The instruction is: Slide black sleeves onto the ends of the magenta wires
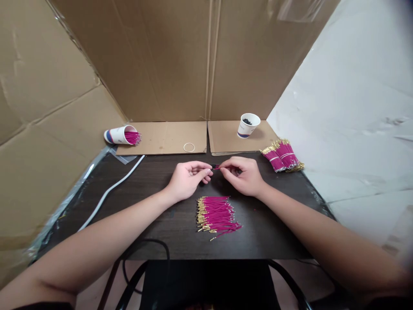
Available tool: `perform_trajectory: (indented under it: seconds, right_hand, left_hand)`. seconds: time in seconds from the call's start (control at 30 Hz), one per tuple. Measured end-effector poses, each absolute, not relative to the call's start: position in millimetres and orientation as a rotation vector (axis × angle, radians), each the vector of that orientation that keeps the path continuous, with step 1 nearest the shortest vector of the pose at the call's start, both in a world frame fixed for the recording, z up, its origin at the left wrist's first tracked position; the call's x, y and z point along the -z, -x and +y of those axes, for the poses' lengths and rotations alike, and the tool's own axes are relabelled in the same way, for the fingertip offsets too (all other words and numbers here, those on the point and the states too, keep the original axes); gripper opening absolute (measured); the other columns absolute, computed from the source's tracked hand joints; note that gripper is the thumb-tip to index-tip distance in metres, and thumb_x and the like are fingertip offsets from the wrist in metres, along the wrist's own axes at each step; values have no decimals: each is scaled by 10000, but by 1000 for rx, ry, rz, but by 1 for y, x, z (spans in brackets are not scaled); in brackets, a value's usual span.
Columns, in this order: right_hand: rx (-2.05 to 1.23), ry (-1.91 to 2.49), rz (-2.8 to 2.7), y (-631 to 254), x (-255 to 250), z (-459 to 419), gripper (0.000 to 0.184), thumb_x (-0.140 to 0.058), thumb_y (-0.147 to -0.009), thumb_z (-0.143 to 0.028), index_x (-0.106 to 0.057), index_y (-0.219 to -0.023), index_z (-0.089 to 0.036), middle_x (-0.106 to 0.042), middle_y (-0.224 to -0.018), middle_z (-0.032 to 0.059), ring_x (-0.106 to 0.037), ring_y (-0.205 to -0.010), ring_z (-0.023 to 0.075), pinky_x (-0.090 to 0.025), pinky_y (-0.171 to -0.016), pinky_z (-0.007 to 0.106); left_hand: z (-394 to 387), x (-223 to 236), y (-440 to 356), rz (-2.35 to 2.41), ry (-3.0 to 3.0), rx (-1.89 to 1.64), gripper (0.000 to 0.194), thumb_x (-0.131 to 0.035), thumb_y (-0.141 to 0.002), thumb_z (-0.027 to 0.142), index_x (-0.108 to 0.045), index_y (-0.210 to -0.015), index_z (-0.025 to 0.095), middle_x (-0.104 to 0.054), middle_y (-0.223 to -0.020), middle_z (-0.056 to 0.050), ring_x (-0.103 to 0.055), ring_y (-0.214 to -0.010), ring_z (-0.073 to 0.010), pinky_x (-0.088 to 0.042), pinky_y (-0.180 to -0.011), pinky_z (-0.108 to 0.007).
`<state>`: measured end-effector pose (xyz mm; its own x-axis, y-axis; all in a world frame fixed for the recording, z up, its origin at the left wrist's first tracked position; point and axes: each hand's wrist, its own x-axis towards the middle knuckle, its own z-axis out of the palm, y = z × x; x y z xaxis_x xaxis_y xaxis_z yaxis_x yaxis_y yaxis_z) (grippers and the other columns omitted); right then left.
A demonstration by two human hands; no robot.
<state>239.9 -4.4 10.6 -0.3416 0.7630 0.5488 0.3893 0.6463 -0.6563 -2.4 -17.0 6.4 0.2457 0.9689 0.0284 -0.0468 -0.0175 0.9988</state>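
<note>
My left hand [189,180] and my right hand [243,177] meet fingertip to fingertip above the dark table. Between them are short magenta wires [217,168] with black ends [214,166]; how many is too small to tell. The left thumb and forefinger pinch at the black ends, while the right fingertips close on the magenta part. Just below the hands lies a loose pile of magenta wires [219,211], their gold terminals [201,213] facing left and thin bare tips facing right. One wire sits slightly apart at the pile's near edge.
Cardboard strips [161,135] line the table's back, bearing a rubber band [189,147] and an upright paper cup [244,129] of small black pieces. Banded magenta wire bundles [282,156] lie right. A tipped cup [118,135] of wires and a white cable [108,191] are left.
</note>
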Motion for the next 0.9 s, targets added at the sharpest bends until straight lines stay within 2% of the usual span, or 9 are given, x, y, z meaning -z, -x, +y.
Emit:
perform_trajectory:
  seconds: [0.17, 0.6, 0.77, 0.83, 0.9]
  right_hand:
    - [-510, 865, -1961, -240, -10, -5, 151, -702, -1053, -254, -821, -969, -212, -764, -806, 29, -582, -603, 148, -470, -592, 325]
    - [-521, 878, -1989, -239, -12, -6, 175, -696, -1072, -305, -827, -987, -226, -772, -808, 33, -588, -607, 159, -478, -600, 340]
    - [-501, 911, -1967, -242, -11, -3, 152, -709, -1066, -282, -835, -998, -229, -780, -833, 32, -600, -621, 167, -491, -617, 350]
    - [-461, 944, -1953, -245, -10, 1, 137, -726, -1055, -265, -842, -987, -237, -790, -868, 41, -649, -692, 191, -525, -683, 370]
    - [-400, 984, -1967, -248, -7, 6, 122, -752, -1034, -252, -851, -963, -251, -804, -920, 56, -710, -832, 234, -559, -803, 412]
  left_hand:
    - [-16, -7, 3, 974, -1299, -1060, 382, -954, -898, 407, -840, -1097, 102, -857, -960, -139, -789, -772, -197, -689, -779, -372]
    - [-16, -5, 3, 946, -1311, -1054, 376, -940, -906, 416, -825, -1092, 111, -851, -971, -135, -793, -797, -203, -689, -789, -381]
    - [-16, -6, 3, 983, -1314, -1095, 454, -930, -890, 331, -759, -1249, 114, -826, -1058, -126, -789, -850, -195, -678, -811, -365]
    - [-15, -7, 5, 1028, -1354, -1158, 479, -918, -880, 279, -718, -1289, 129, -801, -1120, -124, -776, -883, -184, -662, -823, -346]
    - [-13, -7, 7, 1081, -1420, -1212, 411, -884, -893, 252, -701, -1243, 140, -783, -1126, -119, -756, -906, -178, -637, -831, -331]
